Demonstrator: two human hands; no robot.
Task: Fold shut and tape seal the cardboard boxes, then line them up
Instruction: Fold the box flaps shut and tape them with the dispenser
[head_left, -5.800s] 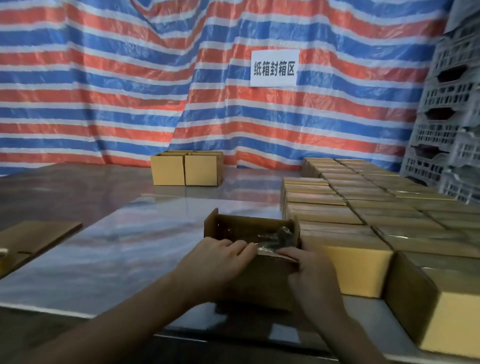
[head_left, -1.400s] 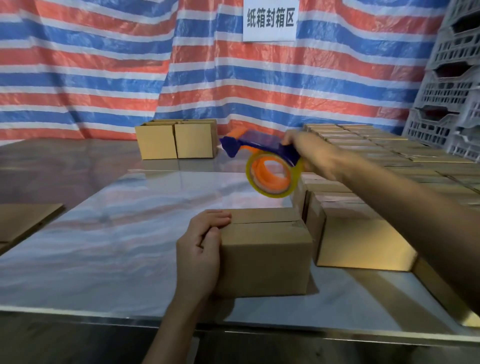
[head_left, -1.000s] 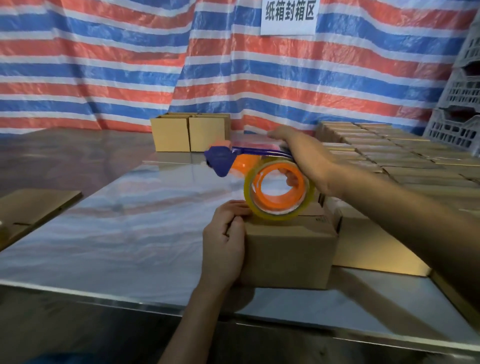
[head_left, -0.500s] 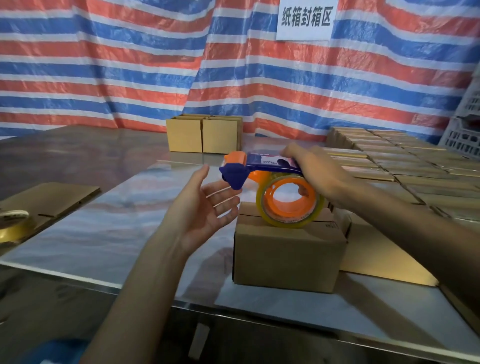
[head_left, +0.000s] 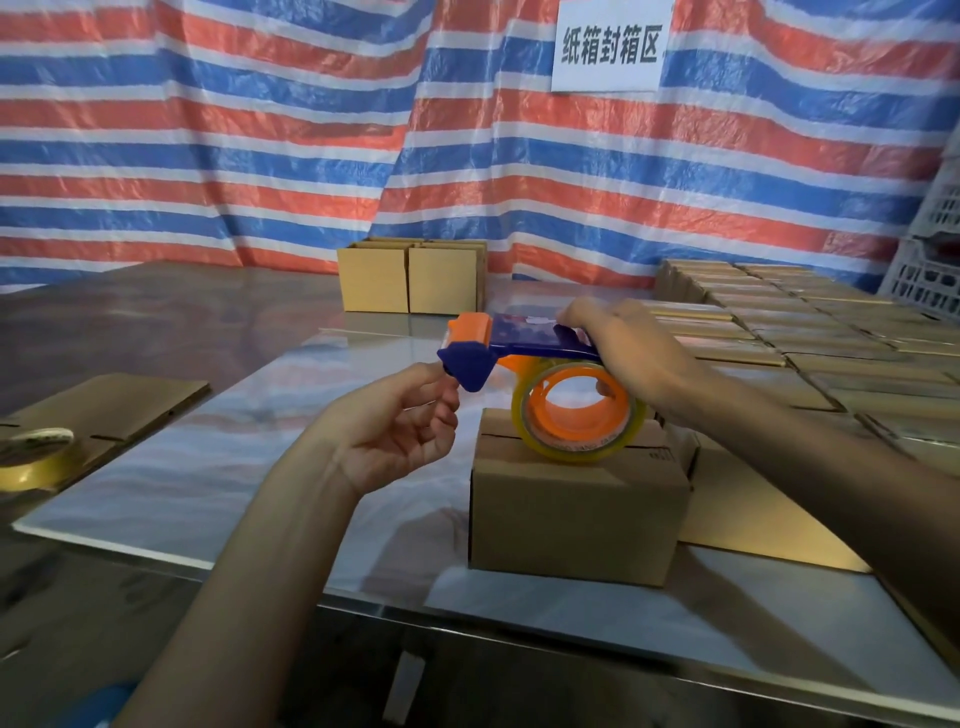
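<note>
A small brown cardboard box stands near the table's front edge, its top flaps folded shut with a seam showing. My right hand grips the blue and orange tape dispenser, whose clear tape roll rests on the box top. My left hand is raised left of the box, its thumb and fingertips pinched together at the dispenser's blue front end; the tape end itself is too small to make out.
Two sealed boxes stand side by side at the back. Rows of many boxes fill the right side. Flat cardboard and a second tape roll lie at left. A white plastic crate stands far right.
My left hand left the box's side, rose with fingers spread, then closed its fingertips at the dispenser's front. My right hand brought the dispenser down onto the box top.
</note>
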